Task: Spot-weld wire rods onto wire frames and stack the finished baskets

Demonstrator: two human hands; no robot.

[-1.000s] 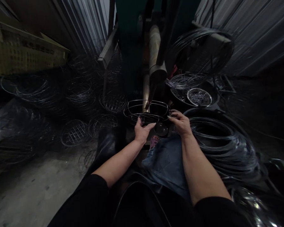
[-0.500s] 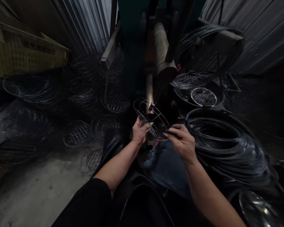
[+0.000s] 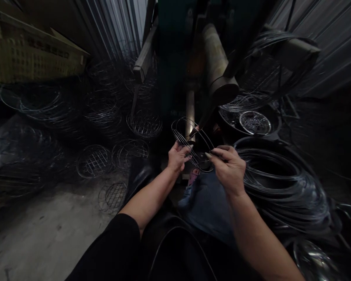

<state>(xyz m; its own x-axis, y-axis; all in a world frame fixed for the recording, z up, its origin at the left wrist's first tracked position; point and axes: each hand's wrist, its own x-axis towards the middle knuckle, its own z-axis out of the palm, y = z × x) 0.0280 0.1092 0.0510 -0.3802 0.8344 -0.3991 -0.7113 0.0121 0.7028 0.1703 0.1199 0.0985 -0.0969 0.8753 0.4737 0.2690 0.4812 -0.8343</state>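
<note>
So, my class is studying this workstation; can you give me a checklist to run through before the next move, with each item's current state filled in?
1. Left hand gripping the wire basket: ok, it holds the grid side.
2. Right hand on the basket: ok, its fingers pinch the edge.
3. Basket level: not ok, it is tilted.
4. Wire touching the metal rod: cannot tell, too dark where they overlap.
5. Gloves on: not ok, both hands are bare.
6. Round wire grid on the floor clear of the left hand: ok, well apart.
</note>
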